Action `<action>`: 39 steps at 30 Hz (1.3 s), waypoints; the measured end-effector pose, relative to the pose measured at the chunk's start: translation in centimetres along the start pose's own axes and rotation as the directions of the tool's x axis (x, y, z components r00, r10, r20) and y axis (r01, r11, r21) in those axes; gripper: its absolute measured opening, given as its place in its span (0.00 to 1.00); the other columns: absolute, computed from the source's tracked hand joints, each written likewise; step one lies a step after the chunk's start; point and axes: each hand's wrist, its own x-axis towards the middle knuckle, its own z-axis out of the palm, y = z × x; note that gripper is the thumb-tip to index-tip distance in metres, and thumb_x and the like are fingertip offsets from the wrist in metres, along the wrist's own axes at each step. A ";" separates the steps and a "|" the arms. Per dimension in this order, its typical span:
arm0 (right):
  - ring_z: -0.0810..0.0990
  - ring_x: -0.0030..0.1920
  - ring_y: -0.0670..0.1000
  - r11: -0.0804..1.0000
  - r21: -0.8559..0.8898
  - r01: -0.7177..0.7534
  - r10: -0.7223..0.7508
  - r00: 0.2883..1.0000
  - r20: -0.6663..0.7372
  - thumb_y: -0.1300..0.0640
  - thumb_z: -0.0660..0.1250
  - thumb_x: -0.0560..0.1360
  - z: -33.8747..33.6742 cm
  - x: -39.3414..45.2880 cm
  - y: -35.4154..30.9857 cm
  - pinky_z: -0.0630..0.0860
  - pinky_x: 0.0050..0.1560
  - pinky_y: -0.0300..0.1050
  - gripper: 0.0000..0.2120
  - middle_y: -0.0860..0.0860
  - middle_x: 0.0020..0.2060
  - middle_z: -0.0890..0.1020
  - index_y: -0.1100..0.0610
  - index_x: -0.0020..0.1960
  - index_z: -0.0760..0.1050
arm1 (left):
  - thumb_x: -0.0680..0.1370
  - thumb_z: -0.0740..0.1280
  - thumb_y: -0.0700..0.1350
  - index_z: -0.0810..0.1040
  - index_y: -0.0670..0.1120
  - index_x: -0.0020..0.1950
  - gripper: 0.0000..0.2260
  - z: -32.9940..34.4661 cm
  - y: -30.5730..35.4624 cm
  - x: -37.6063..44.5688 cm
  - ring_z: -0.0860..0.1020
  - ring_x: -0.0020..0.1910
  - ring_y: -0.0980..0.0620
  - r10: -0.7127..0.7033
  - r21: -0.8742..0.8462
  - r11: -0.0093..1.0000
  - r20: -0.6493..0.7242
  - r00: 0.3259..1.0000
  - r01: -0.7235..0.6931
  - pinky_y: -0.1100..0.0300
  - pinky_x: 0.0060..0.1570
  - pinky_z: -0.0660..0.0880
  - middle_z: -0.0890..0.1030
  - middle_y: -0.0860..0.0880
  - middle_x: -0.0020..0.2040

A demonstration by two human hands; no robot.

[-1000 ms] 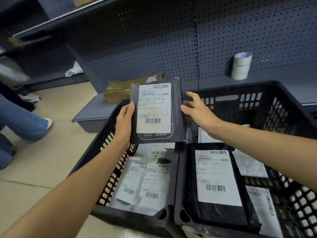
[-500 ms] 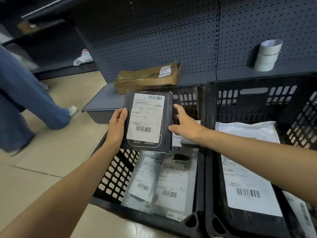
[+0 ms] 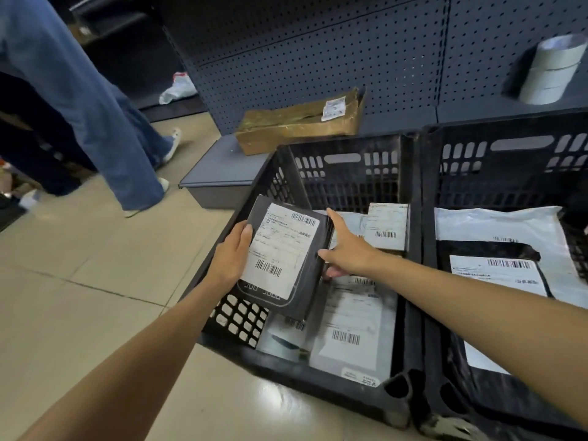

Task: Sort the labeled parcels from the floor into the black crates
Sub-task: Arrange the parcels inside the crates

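In the head view, the left hand (image 3: 231, 254) gripped the left edge of a dark parcel (image 3: 284, 256), thumb on its white-labelled face and the other fingers hidden behind it. The right hand (image 3: 348, 249) touched the parcel's right edge with fingers stretched out — steadying it rather than closing on it. The parcel hung tilted over the near-left part of the left crate (image 3: 346, 163), above its contents and not yet released.

That crate already held several labelled parcels lying flat. The right crate (image 3: 509, 144), touching it side by side, held a white bag (image 3: 496, 222) and a black labelled parcel (image 3: 496, 270). So the sorting looked well along, with this parcel still to drop. No parcels showed on the visible floor (image 3: 95, 265) — whether more waited out of frame could not be told.
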 end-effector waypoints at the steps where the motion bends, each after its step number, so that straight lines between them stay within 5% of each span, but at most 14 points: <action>1: 0.85 0.44 0.59 1.000 -0.030 -0.003 0.003 1.000 -0.015 0.60 0.63 0.80 0.4 0.0 0.0 0.82 0.50 0.52 0.40 0.58 0.44 0.82 0.40 0.78 0.38 | 0.86 0.53 0.53 0.70 0.48 0.71 0.17 0.0 -0.1 -0.2 0.76 0.42 0.64 -0.022 0.011 1.000 0.014 1.000 0.022 0.76 0.33 0.69 0.79 0.52 0.53; 5: 0.78 0.34 0.52 0.987 -0.160 -0.015 0.014 1.000 -0.008 0.59 0.61 0.81 2.4 -0.6 0.6 0.73 0.30 0.38 0.34 0.53 0.37 0.77 0.47 0.78 0.43 | 0.84 0.58 0.55 0.70 0.46 0.70 0.19 0.6 -1.6 -1.6 0.81 0.45 0.55 -0.090 0.034 0.996 0.063 0.994 0.088 0.59 0.42 0.79 0.82 0.48 0.55; 8: 0.76 0.44 0.55 0.964 -0.267 -0.023 0.028 0.999 0.017 0.56 0.61 0.80 3.0 -0.1 1.5 0.72 0.42 0.43 0.37 0.60 0.49 0.77 0.51 0.79 0.40 | 0.83 0.59 0.54 0.70 0.46 0.70 0.18 1.0 -2.3 -2.3 0.83 0.46 0.52 -0.106 -0.014 0.994 0.065 0.992 0.107 0.52 0.47 0.82 0.82 0.48 0.55; 11: 0.74 0.46 0.55 0.908 -0.416 -0.042 0.060 0.998 0.032 0.52 0.61 0.80 3.0 0.3 2.2 0.69 0.46 0.46 0.41 0.60 0.48 0.72 0.53 0.78 0.32 | 0.84 0.60 0.53 0.64 0.50 0.76 0.21 1.2 -2.1 -2.4 0.83 0.48 0.52 -0.095 0.020 0.995 0.094 0.991 0.094 0.52 0.48 0.82 0.82 0.48 0.58; 15: 0.76 0.43 0.54 0.849 -0.528 0.008 0.050 0.994 0.095 0.52 0.62 0.79 3.2 0.2 2.3 0.71 0.39 0.45 0.39 0.55 0.43 0.76 0.55 0.78 0.38 | 0.81 0.60 0.60 0.45 0.72 0.75 0.29 1.5 -2.7 -2.4 0.80 0.54 0.46 -0.029 0.189 0.982 0.167 0.986 -0.004 0.43 0.52 0.80 0.75 0.46 0.64; 18: 0.77 0.46 0.55 0.819 -0.574 0.005 0.054 0.995 0.086 0.52 0.63 0.78 3.0 0.6 2.5 0.73 0.44 0.47 0.33 0.55 0.47 0.77 0.55 0.77 0.49 | 0.80 0.59 0.64 0.43 0.75 0.73 0.30 1.9 -2.4 -2.1 0.77 0.61 0.41 -0.038 0.344 0.939 0.166 0.985 -0.022 0.40 0.55 0.78 0.66 0.42 0.72; 21: 0.78 0.50 0.57 0.776 -0.631 -0.010 0.023 1.000 0.011 0.51 0.63 0.78 2.8 0.9 2.6 0.76 0.48 0.49 0.20 0.55 0.50 0.78 0.55 0.67 0.65 | 0.80 0.57 0.65 0.42 0.74 0.74 0.29 2.1 -2.4 -1.9 0.77 0.61 0.42 -0.055 0.412 0.911 0.190 0.980 -0.029 0.41 0.54 0.79 0.63 0.43 0.75; 25: 0.78 0.53 0.58 0.731 -0.683 -0.007 -0.034 0.998 -0.047 0.54 0.62 0.77 2.7 1.0 2.7 0.77 0.50 0.50 0.14 0.55 0.53 0.80 0.54 0.61 0.70 | 0.82 0.55 0.63 0.43 0.69 0.78 0.28 2.2 -2.5 -1.7 0.74 0.65 0.41 -0.062 0.423 0.905 0.222 0.973 -0.038 0.45 0.59 0.77 0.61 0.42 0.76; 29: 0.78 0.55 0.60 0.691 -0.722 0.013 -0.098 0.992 -0.076 0.55 0.61 0.76 2.6 0.7 2.4 0.76 0.50 0.51 0.16 0.57 0.54 0.80 0.55 0.63 0.71 | 0.83 0.54 0.61 0.41 0.68 0.78 0.28 2.5 -3.2 -1.9 0.69 0.71 0.36 -0.125 0.344 0.939 0.351 0.928 -0.004 0.43 0.68 0.69 0.54 0.40 0.79; 35: 0.78 0.52 0.58 0.664 -0.744 0.079 -0.051 0.997 0.061 0.56 0.62 0.75 2.5 0.1 2.3 0.74 0.43 0.46 0.11 0.54 0.49 0.78 0.54 0.57 0.71 | 0.82 0.56 0.62 0.44 0.68 0.77 0.28 2.6 -3.4 -1.8 0.74 0.65 0.37 -0.159 0.383 0.924 0.392 0.906 -0.003 0.44 0.62 0.76 0.57 0.39 0.78; 39: 0.71 0.63 0.58 0.578 -0.811 0.092 -0.057 0.996 0.072 0.56 0.61 0.76 2.6 -0.5 2.0 0.72 0.53 0.48 0.20 0.56 0.61 0.72 0.55 0.67 0.68 | 0.82 0.58 0.59 0.50 0.63 0.79 0.28 2.7 -3.8 -1.2 0.73 0.67 0.41 -0.109 0.404 0.913 0.376 0.920 -0.056 0.48 0.60 0.78 0.58 0.43 0.78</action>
